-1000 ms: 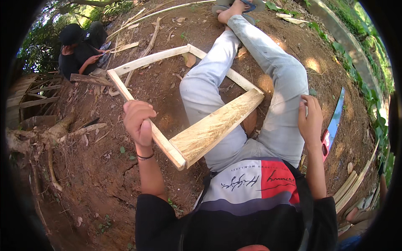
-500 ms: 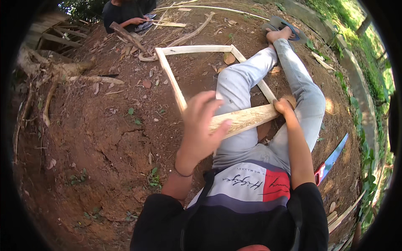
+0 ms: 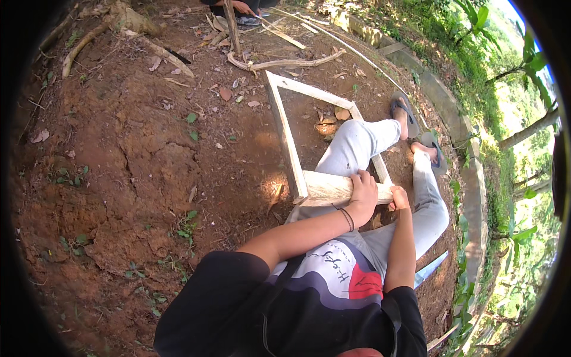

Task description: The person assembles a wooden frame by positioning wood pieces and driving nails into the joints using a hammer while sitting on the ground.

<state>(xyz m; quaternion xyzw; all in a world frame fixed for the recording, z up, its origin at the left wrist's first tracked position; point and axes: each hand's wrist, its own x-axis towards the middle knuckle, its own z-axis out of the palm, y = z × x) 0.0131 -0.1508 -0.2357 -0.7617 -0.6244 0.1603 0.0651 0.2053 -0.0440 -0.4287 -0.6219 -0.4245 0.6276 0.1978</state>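
A four-sided frame of pale wooden strips (image 3: 286, 135) lies across my lap and the ground, its far side toward the feet. Its near side is a wider board (image 3: 328, 187), resting over my thigh. My left hand (image 3: 364, 195) is wrapped over this board near its right end, fingers curled across the top edge. Right beside it, my right hand (image 3: 399, 198) grips the frame's near right corner with fingers closed. The right strip of the frame (image 3: 381, 169) passes partly behind my knee.
A saw's blade (image 3: 431, 269) lies on the ground to my right. Curved branches (image 3: 291, 63) and thin wood strips (image 3: 285, 38) lie beyond the frame. Another person's hand (image 3: 242, 7) shows at the top. A low concrete edge (image 3: 473, 196) runs along the right.
My left hand has come down from above the board's left part onto its right end. The view has shifted and turned. My right hand stays at the corner.
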